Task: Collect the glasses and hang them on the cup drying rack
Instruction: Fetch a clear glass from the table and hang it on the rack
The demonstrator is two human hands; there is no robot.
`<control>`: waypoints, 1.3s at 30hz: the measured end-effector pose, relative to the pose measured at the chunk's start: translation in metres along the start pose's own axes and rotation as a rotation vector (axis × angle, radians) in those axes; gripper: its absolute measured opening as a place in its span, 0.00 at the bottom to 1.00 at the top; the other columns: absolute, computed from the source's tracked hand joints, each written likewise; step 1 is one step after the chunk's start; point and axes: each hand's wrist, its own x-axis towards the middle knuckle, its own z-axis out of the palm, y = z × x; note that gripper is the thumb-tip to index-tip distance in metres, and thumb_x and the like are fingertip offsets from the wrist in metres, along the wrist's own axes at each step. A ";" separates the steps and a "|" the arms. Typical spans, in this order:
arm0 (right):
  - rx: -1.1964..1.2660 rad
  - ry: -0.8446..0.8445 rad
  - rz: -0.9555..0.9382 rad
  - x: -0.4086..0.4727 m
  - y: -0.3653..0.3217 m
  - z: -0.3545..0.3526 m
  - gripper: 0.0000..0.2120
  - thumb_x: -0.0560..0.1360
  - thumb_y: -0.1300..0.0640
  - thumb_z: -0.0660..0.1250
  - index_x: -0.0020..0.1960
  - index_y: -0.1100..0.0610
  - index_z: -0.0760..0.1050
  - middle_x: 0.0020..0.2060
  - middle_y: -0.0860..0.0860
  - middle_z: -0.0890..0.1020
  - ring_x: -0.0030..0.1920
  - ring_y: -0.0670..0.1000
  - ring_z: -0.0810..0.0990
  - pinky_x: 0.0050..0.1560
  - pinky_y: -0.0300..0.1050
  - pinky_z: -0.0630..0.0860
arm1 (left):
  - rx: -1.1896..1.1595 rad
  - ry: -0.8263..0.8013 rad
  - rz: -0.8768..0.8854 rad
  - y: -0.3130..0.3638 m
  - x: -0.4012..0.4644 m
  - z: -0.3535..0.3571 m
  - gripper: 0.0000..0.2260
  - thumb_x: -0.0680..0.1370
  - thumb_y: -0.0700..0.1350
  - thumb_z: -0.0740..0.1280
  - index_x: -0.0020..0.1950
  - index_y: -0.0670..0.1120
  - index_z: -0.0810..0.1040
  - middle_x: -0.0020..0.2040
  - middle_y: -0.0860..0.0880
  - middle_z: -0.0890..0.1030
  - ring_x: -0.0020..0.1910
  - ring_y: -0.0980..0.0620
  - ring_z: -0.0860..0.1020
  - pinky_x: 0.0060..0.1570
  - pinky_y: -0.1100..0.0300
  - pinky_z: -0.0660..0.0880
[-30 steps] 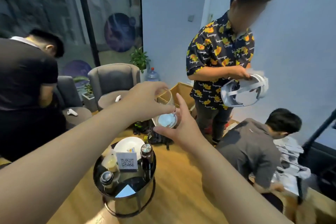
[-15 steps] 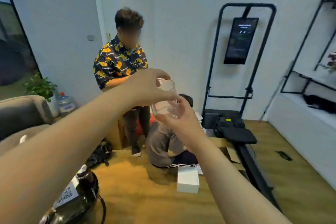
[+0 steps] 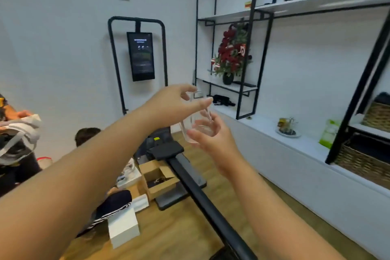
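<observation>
Both hands on one glass point(image 3: 195, 121) mid-air: left hand point(image 3: 175, 102) pinching rim, right hand point(image 3: 213, 136) cupping base. Shelf point(image 3: 274, 133) right with rack point(image 3: 288, 126), rower point(image 3: 185, 167) and boxes point(image 3: 157, 177) below

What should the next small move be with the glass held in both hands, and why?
Probably carry the glass right, toward the small rack-like stand on the white counter. The left hand pinches its rim, the right hand cups its base, and that stand, possibly the drying rack, is too small to confirm.
</observation>
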 end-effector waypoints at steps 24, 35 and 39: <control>0.544 0.651 -0.129 -0.019 -0.007 -0.570 0.30 0.75 0.46 0.76 0.73 0.52 0.73 0.61 0.59 0.79 0.57 0.58 0.85 0.52 0.55 0.83 | -0.361 -0.292 0.204 0.296 0.288 0.435 0.29 0.80 0.68 0.55 0.62 0.47 0.81 0.56 0.46 0.83 0.54 0.47 0.81 0.61 0.44 0.77; 0.694 0.726 -0.067 0.135 0.045 -0.731 0.30 0.76 0.43 0.73 0.73 0.54 0.73 0.67 0.61 0.79 0.60 0.60 0.86 0.47 0.47 0.84 | -0.263 -0.276 0.262 0.318 0.519 0.599 0.15 0.83 0.57 0.62 0.62 0.52 0.81 0.56 0.55 0.82 0.54 0.53 0.80 0.43 0.65 0.70; 0.732 0.721 -0.058 0.194 0.066 -0.788 0.30 0.74 0.43 0.74 0.72 0.54 0.75 0.68 0.62 0.79 0.60 0.61 0.86 0.48 0.49 0.84 | -0.231 -0.273 0.240 0.318 0.592 0.644 0.14 0.82 0.57 0.64 0.62 0.52 0.81 0.56 0.54 0.83 0.53 0.52 0.80 0.43 0.62 0.71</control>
